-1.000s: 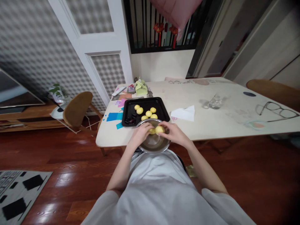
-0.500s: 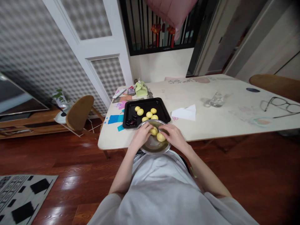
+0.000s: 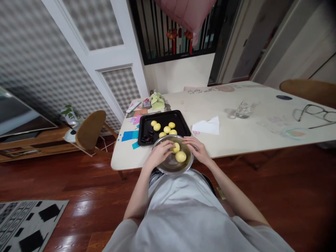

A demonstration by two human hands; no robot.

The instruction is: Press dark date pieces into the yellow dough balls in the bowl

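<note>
A shiny metal bowl (image 3: 172,168) sits at the table's near edge, close against my body. Inside it lie two pale yellow balls; the front ball (image 3: 180,156) rests untouched. My left hand (image 3: 160,152) reaches in over the left rim, its fingers and thumb closed at the side of the rear ball (image 3: 175,148). Over the right rim hovers my right hand (image 3: 197,148), open, fingers stretched out with nothing in them. Just behind the bowl, a black baking tray (image 3: 181,120) bears several more yellow balls (image 3: 167,130) and some small dark, shiny pieces (image 3: 147,138) in its left front corner.
White folded paper (image 3: 207,126) lies right of the tray. Farther right are a clear glass (image 3: 244,110) and eyeglasses (image 3: 315,112). A green paper box (image 3: 157,100) and a white remote (image 3: 133,106) sit behind the tray. A wooden chair (image 3: 90,131) stands to the left.
My right hand has let go of the front ball and drawn back to the bowl's right rim, its fingers opening. The rear ball has shifted slightly right, with my left fingers still at it.
</note>
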